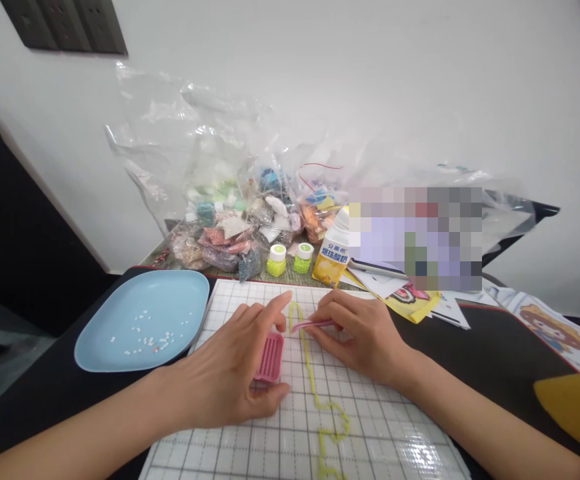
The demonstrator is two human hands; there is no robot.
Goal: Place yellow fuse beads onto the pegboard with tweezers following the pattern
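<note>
My left hand is curled round a small ribbed pink tray, thumb at its near end and a bent finger at its far end, index finger stretched forward. Between the thumb and fingers of my right hand is a slim pink tool; its tip points left, over a wavy yellow-green line that looks like tiny beads. That line runs down the white gridded board towards me. The tool's far end is hidden in my right hand.
A light-blue plate with scattered white bits stands left. Behind the board are two small jars of yellow-green beads, a yogurt carton and bagged beads. Papers lie back right; a yellow object is at the right edge.
</note>
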